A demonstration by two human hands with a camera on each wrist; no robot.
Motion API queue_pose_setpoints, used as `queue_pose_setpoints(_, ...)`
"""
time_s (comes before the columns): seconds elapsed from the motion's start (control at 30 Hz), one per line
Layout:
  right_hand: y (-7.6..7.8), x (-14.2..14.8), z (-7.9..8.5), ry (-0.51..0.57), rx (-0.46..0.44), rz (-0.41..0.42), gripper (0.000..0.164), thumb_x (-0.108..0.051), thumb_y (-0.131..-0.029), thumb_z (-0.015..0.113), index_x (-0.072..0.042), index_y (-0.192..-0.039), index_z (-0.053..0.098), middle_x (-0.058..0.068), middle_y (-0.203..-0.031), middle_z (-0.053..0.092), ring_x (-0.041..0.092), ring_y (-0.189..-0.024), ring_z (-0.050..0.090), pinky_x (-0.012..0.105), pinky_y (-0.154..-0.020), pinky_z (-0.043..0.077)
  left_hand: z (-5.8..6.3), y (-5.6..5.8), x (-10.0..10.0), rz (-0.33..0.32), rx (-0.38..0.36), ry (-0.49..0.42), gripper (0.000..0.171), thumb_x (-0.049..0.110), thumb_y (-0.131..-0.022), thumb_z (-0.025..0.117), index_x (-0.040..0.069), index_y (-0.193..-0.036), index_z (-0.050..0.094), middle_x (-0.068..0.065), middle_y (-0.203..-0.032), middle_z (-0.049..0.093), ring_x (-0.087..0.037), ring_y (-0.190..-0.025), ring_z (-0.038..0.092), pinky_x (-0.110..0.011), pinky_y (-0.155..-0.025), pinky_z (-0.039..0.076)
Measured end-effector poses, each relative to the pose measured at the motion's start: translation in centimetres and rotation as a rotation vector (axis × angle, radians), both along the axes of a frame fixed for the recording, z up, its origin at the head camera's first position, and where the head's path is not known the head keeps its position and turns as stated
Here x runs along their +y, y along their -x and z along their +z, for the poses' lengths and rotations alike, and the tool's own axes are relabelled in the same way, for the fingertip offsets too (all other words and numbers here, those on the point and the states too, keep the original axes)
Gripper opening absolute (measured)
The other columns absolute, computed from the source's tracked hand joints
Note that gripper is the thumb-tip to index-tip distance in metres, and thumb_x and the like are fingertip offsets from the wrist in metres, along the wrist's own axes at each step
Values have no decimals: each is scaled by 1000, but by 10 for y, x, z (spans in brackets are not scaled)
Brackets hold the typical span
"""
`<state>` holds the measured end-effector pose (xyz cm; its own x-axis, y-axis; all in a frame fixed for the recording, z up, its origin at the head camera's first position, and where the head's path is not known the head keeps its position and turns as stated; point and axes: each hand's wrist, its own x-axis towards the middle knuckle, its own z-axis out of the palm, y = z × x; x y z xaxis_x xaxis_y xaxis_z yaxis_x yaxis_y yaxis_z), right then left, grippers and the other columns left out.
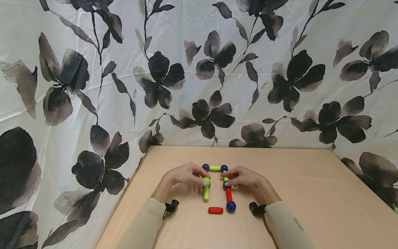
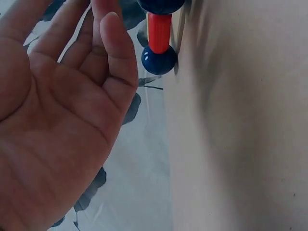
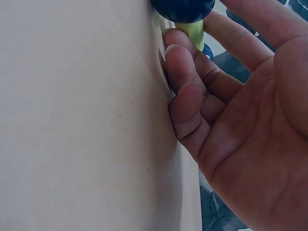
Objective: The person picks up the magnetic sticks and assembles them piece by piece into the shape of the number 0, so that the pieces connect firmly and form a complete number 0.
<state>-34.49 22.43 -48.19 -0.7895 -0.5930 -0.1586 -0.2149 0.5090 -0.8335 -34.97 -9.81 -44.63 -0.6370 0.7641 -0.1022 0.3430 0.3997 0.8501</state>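
My left hand [image 1: 186, 174] pinches a light green ball [image 1: 206, 181] between thumb and fingers, close over a blue ball partly hidden beneath it. From there a green rod [image 1: 206, 194] extends toward me. Behind that hand, a red rod [image 2: 160, 32] leads to the far-left blue ball [image 2: 160, 60]. On the other side, my right hand [image 1: 248, 177] holds a blue ball [image 3: 185, 8] at the joint of a green rod [image 3: 191, 34] and a red rod [image 1: 228, 194]. The red rod ends in a near blue ball [image 1: 231, 206].
A green rod [image 1: 214, 168] links the two far blue balls, including the far-right one [image 1: 224, 168]. One loose red rod [image 1: 216, 210] lies on the tan table [image 1: 311, 193], near the open side of the frame. Floral cloth [image 1: 199, 86] hangs behind the table.
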Motion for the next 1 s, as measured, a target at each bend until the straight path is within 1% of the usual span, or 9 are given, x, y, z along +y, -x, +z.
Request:
queue_pose_setpoints(0.1,1,0,-1,-2,9,6,44,-29,-96,76,-14,-136,70,6,-89,61,22,-78,55,27,-67,47,1,-2,3,-67,-26,24,35,25,-90,84,16,-123,77,4,-109,77,-22,-97,65,-33,-86,49)
queue_pose_setpoints(0.2,3,1,-2,-7,9,10,44,-30,-96,76,-14,-136,70,6,-90,61,23,-79,56,28,-68,48,3,-4,5,-108,-40,45,41,24,-89,84,11,-126,75,4,-109,76,-19,-91,62,-32,-83,47)
queue_pose_setpoints(0.3,4,2,-2,-12,7,10,43,-30,-96,76,-15,-136,70,6,-90,61,23,-79,56,28,-67,48,5,-7,8,-142,-42,61,39,21,-88,85,12,-124,76,4,-105,76,-16,-85,61,-29,-79,46)
queue_pose_setpoints(0.4,3,2,-1,-10,0,7,44,-30,-96,76,-15,-136,70,6,-90,60,22,-79,55,28,-67,47,6,-9,12,-196,-29,78,37,17,-86,87,12,-121,77,5,-99,75,-16,-80,58,-25,-73,44)
queue_pose_setpoints(0.53,2,2,-1,-4,-8,6,44,-29,-96,76,-14,-136,70,6,-90,60,22,-78,55,27,-67,47,7,-15,21,-261,9,126,34,16,-83,88,16,-116,80,9,-99,75,-14,-82,57,-21,-71,43)
queue_pose_setpoints(0.7,3,2,-2,-2,3,8,43,-29,-96,75,-15,-136,70,5,-89,59,22,-81,54,28,-67,46,8,-22,28,-263,3,194,30,14,-82,89,23,-110,81,11,-102,77,-12,-83,56,-22,-73,43)
queue_pose_setpoints(0.8,3,2,-3,-6,13,10,42,-29,-96,75,-15,-136,71,5,-89,59,22,-83,54,28,-69,46,8,-25,30,-255,-17,218,30,11,-81,89,23,-107,82,11,-101,77,-12,-80,55,-22,-70,43)
queue_pose_setpoints(0.9,3,3,-4,-7,20,13,42,-29,-96,75,-15,-136,71,6,-89,59,23,-84,55,29,-70,47,8,-26,31,-259,-16,237,30,9,-81,89,22,-107,82,12,-99,76,-11,-77,55,-22,-68,43)
queue_pose_setpoints(1.0,3,3,-4,-7,22,15,42,-29,-96,75,-15,-136,71,7,-89,59,23,-85,54,29,-70,47,8,-27,32,-262,-14,249,30,7,-81,89,21,-107,82,11,-100,76,-10,-81,56,-22,-71,45)
